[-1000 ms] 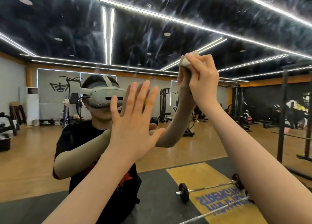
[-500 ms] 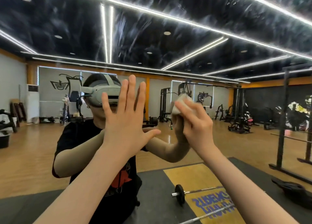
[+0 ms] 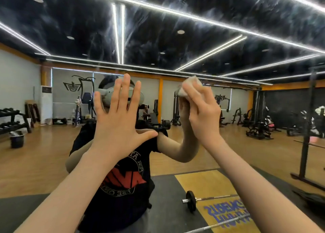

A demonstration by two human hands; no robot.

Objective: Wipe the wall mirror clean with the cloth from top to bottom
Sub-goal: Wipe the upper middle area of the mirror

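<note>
In the head view, the whole frame is filled by the wall mirror [image 3: 246,30], whose upper part is streaked with pale smears over the reflected dark ceiling and its light strips.

At centre left of the frame the left hand [image 3: 117,125] is held flat against the glass, palm forward, with its fingers [image 3: 125,94] straight and spread and the thumb stretched out to the right; nothing is held in it.

Just right of centre the right hand [image 3: 202,116] is raised against the mirror, and a crumpled pale cloth [image 3: 189,87] is pinched between its curled fingers [image 3: 191,95] and pressed to the glass at about the height of the left fingertips. The reflection of this hand and forearm is met directly behind the cloth.

Between the two arms the person's reflection is seen, in a black printed shirt [image 3: 123,180] and a grey headset partly hidden by the left hand.

In the lower right of the frame a barbell [image 3: 191,200] is reflected lying on a dark and yellow mat, and gym machines are reflected across a wooden floor along the middle right.
</note>
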